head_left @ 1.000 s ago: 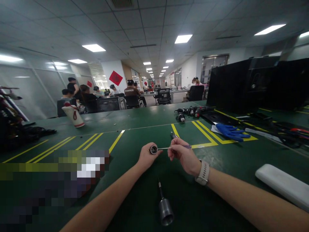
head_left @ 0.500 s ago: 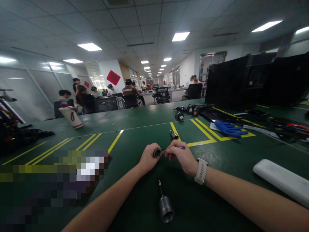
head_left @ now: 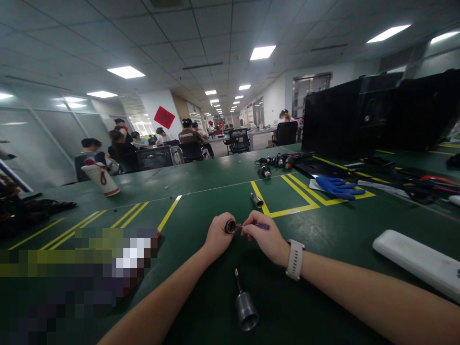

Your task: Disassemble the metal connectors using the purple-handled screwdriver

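My left hand (head_left: 218,235) is closed around a round metal socket (head_left: 230,226), whose open end faces me. Between the fingertips of my right hand (head_left: 266,237) is a thin screwdriver (head_left: 264,226) with a purple handle. Its slim shaft points left and meets the rim of the socket; whether the tip goes inside cannot be made out. Nearer to me lies a larger metal socket with a thin shank (head_left: 246,309), its open end towards me. Just beyond my hands is a smaller shanked socket (head_left: 256,200).
Yellow tape lines mark the green table (head_left: 201,187). At the right are a blue glove (head_left: 336,187), a white case (head_left: 413,258) and black boxes (head_left: 334,124). Dark metal parts (head_left: 276,163) lie further back. A paper cup (head_left: 101,178) stands left; people sit beyond.
The whole view has shifted slightly. My right hand has turned a little and the screwdriver's handle now tilts lower at its right end. Both hands keep their hold.
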A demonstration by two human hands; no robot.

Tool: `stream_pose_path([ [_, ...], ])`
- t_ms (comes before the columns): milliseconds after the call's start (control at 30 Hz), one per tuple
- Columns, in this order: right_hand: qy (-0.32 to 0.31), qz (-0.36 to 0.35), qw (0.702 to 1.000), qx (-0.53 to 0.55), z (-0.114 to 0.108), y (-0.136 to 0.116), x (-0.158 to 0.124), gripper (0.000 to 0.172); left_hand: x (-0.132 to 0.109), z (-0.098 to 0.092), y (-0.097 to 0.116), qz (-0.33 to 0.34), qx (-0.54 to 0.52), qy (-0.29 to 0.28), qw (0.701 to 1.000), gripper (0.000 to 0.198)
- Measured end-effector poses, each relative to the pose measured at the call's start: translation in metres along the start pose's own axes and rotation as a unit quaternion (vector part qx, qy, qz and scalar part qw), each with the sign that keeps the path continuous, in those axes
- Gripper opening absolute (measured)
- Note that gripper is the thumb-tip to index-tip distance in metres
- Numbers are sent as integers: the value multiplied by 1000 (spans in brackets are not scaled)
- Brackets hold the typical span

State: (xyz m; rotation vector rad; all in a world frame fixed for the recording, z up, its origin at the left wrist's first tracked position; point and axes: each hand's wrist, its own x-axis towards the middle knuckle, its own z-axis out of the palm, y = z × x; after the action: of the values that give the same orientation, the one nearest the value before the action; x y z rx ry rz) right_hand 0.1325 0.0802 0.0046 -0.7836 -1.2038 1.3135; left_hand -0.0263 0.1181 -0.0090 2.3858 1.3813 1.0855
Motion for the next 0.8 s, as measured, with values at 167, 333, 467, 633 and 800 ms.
stream_pose_path([
  [167, 14, 41, 997, 59, 1, 5, 2, 5, 0, 2, -4, 2, -20, 17, 1000, 15],
  [333, 21, 53, 994, 90, 2, 7, 1, 5, 0, 3, -5, 5, -31, 23, 999, 16],
  [467, 31, 39, 996, 74, 3, 4, -1, 6, 0, 3, -5, -1, -14, 32, 999, 15],
  [633, 32, 46, 997, 62, 6, 3, -4, 7, -1, 3, -5, -10, 10, 39, 999, 17],
  [800, 29, 70, 992, 96, 5, 4, -4, 6, -2, 2, -5, -6, -3, 39, 999, 18],
])
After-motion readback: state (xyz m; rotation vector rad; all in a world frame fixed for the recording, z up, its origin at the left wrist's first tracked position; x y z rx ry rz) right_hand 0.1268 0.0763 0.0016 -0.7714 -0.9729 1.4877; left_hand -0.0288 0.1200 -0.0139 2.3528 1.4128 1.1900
